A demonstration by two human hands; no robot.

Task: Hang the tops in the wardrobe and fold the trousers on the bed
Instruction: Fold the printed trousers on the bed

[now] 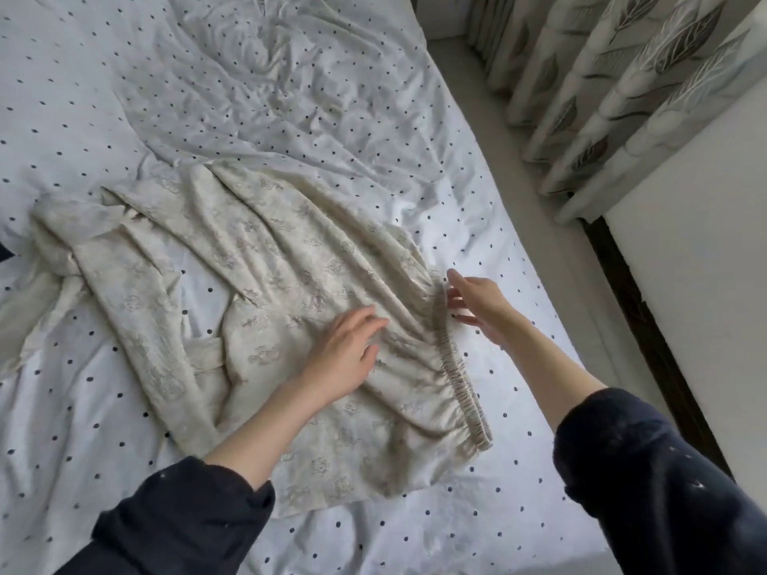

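Head view: we see cream patterned trousers (265, 292) spread crumpled across the bed (477, 512), their gathered waistband (450, 367) at the near right and the legs trailing to the far left. Our left hand (346, 354) rests flat on the cloth just left of the waistband, fingers relaxed and holding nothing. Our right hand (477, 307) is released too, its straight fingers at the waistband's far end. Leaf-print curtains (602, 89) hang at far right.

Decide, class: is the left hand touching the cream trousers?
Touching. The head view shows the left hand lying flat, fingers spread, on the cream trousers just below the elastic waistband.
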